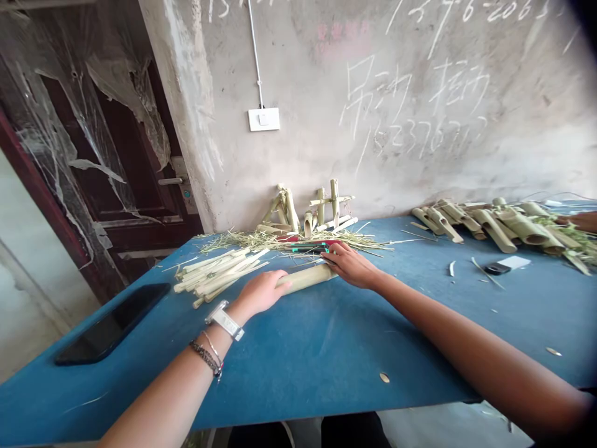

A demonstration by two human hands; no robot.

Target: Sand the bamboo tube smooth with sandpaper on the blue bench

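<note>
Behind a blue worktop [336, 354] rose a grey wall [308, 81]. The fingers of the left hand [263, 291] were wrapped round the left end of a bamboo tube [308, 279], which stretched crosswise at the middle of the worktop. Those of the right hand [351, 264] were bent at the tube's right end, near a dark object [310, 250] with green parts; whether they gripped either could not be told. Thin sticks [219, 275] lay left of the tube, a phone [114, 323] nearer and farther left, bamboo pieces [494, 230] at the far right.
</note>
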